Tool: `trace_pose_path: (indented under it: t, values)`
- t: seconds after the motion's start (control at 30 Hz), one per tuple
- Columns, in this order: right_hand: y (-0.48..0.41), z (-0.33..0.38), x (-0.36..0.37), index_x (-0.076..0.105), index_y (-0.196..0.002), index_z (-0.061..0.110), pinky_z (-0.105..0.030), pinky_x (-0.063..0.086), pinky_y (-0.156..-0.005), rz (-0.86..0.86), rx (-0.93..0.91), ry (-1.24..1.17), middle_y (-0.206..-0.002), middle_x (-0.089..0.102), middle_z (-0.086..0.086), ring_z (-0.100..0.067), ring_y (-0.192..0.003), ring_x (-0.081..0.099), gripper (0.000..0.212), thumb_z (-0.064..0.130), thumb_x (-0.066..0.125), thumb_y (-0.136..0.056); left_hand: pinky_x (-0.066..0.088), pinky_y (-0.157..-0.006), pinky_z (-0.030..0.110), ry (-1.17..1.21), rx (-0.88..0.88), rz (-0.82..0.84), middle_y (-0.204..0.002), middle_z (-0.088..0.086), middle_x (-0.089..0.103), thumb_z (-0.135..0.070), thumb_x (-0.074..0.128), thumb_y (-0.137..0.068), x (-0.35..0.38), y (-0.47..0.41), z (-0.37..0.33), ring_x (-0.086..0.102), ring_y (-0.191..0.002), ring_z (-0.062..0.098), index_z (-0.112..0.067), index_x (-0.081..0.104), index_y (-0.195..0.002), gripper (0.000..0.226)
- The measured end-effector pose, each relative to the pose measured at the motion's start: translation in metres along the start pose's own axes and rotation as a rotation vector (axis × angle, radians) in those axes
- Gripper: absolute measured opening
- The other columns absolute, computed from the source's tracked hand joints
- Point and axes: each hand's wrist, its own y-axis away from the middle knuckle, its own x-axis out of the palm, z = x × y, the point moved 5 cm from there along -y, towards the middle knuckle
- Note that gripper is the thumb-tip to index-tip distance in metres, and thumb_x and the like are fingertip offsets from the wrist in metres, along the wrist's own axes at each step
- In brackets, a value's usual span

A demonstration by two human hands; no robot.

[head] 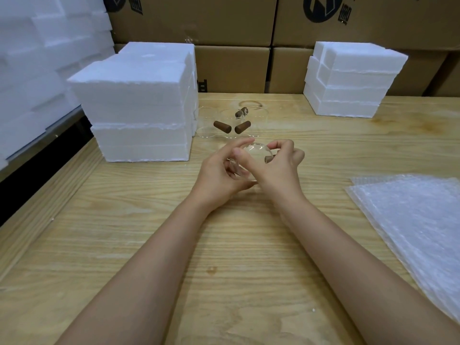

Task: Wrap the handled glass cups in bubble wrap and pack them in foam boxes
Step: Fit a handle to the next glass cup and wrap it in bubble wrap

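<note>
Both hands hold one clear glass cup (256, 151) with a brown handle just above the middle of the wooden table (149, 245). My left hand (221, 170) curls round its near left side. My right hand (281, 165) grips it from the right, beside the brown handle stub. Behind them stand several more clear glass cups (230, 124) with brown handles. A stack of bubble wrap sheets (413, 220) lies at the right. White foam boxes (139, 108) are stacked at the left, with a second foam box stack (353, 78) at the back right.
Cardboard cartons (231, 68) form a wall behind the table. More white foam pieces (37, 66) are piled beyond the table's left edge.
</note>
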Motion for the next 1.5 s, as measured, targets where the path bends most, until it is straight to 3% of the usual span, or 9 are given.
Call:
trace_pose_path:
  t: [0.17, 0.33, 0.5, 0.7, 1.03, 1.1, 1.23, 1.33, 1.5]
  values:
    - [0.003, 0.01, 0.002, 0.036, -0.108, 0.024, -0.032, 0.039, -0.104, 0.053, -0.13, 0.127, -0.117, 0.02, 0.004, -0.021, -0.123, 0.037, 0.073, 0.049, 0.083, -0.058, 0.043, -0.06, 0.014, 0.068, -0.031, -0.021, -0.075, -0.008, 0.055, 0.007, 0.08, -0.067, -0.005, -0.001, 0.002, 0.051, -0.058, 0.0, -0.033, 0.057, -0.121, 0.072]
    - [0.004, 0.015, -0.003, 0.046, -0.108, 0.021, -0.01, 0.038, -0.089, 0.117, -0.342, 0.083, -0.12, 0.025, 0.002, -0.007, -0.106, 0.045, 0.062, 0.03, 0.088, -0.063, 0.054, -0.067, 0.022, 0.199, -0.065, -0.051, -0.088, 0.004, 0.058, 0.006, 0.079, -0.067, -0.01, -0.003, 0.006, 0.064, -0.069, 0.007, -0.04, 0.059, -0.117, 0.072]
    - [-0.002, 0.011, -0.008, 0.059, -0.107, 0.014, -0.007, 0.037, -0.075, 0.188, -0.345, -0.086, -0.111, 0.03, 0.005, 0.014, -0.083, 0.046, 0.039, 0.012, 0.08, -0.074, 0.054, -0.073, 0.023, 0.236, -0.064, -0.036, -0.093, 0.002, 0.063, -0.01, 0.085, -0.062, -0.012, -0.004, 0.007, 0.067, -0.083, 0.008, -0.044, 0.059, -0.117, 0.07]
    - [-0.007, 0.009, -0.01, 0.062, -0.091, 0.025, -0.001, 0.037, -0.076, 0.137, -0.291, -0.157, -0.105, 0.032, 0.01, 0.027, -0.082, 0.043, 0.006, 0.019, 0.062, -0.092, 0.054, -0.072, 0.021, 0.216, -0.061, -0.044, -0.1, 0.009, 0.061, -0.006, 0.087, -0.062, -0.011, -0.003, 0.004, 0.069, -0.077, 0.01, -0.04, 0.055, -0.12, 0.075]
    - [-0.001, 0.008, -0.007, 0.051, -0.075, 0.018, 0.0, 0.034, -0.075, -0.143, -0.202, -0.186, -0.101, 0.036, 0.002, 0.018, -0.076, 0.043, 0.024, 0.032, 0.059, -0.092, 0.057, -0.079, 0.036, 0.012, -0.007, -0.003, -0.102, 0.009, 0.06, -0.009, 0.085, -0.069, -0.003, 0.0, -0.005, 0.07, -0.075, 0.017, -0.038, 0.05, -0.126, 0.073]
    - [0.002, 0.009, -0.005, 0.05, -0.078, 0.02, -0.006, 0.038, -0.082, -0.165, -0.201, -0.186, -0.104, 0.034, 0.004, 0.012, -0.09, 0.047, 0.022, 0.033, 0.065, -0.088, 0.057, -0.077, 0.035, 0.008, -0.003, -0.003, -0.105, 0.011, 0.061, -0.009, 0.085, -0.068, -0.002, 0.0, -0.005, 0.069, -0.076, 0.013, -0.04, 0.05, -0.123, 0.072]
    - [0.005, 0.009, 0.0, 0.047, -0.091, 0.02, -0.033, 0.044, -0.096, -0.128, -0.147, -0.088, -0.117, 0.029, -0.001, -0.023, -0.114, 0.046, 0.044, 0.039, 0.081, -0.07, 0.051, -0.068, 0.024, 0.047, -0.022, -0.018, -0.103, 0.017, 0.062, 0.002, 0.082, -0.067, -0.001, -0.001, -0.003, 0.063, -0.07, 0.012, -0.038, 0.053, -0.122, 0.074]
    - [0.007, 0.011, 0.002, 0.044, -0.101, 0.018, -0.035, 0.038, -0.103, -0.114, -0.164, 0.001, -0.119, 0.025, -0.002, -0.022, -0.12, 0.036, 0.064, 0.042, 0.086, -0.058, 0.045, -0.062, 0.013, 0.049, -0.025, -0.028, -0.083, 0.001, 0.061, 0.007, 0.078, -0.067, -0.002, -0.001, 0.0, 0.056, -0.062, 0.005, -0.041, 0.055, -0.118, 0.073]
    - [0.01, 0.012, 0.004, 0.04, -0.104, 0.02, -0.034, 0.032, -0.108, -0.111, -0.173, 0.069, -0.118, 0.022, 0.0, -0.019, -0.123, 0.028, 0.074, 0.044, 0.088, -0.053, 0.045, -0.063, 0.014, 0.011, -0.029, -0.043, -0.087, 0.001, 0.06, 0.003, 0.08, -0.067, -0.002, -0.002, 0.0, 0.053, -0.063, 0.003, -0.043, 0.055, -0.116, 0.072]
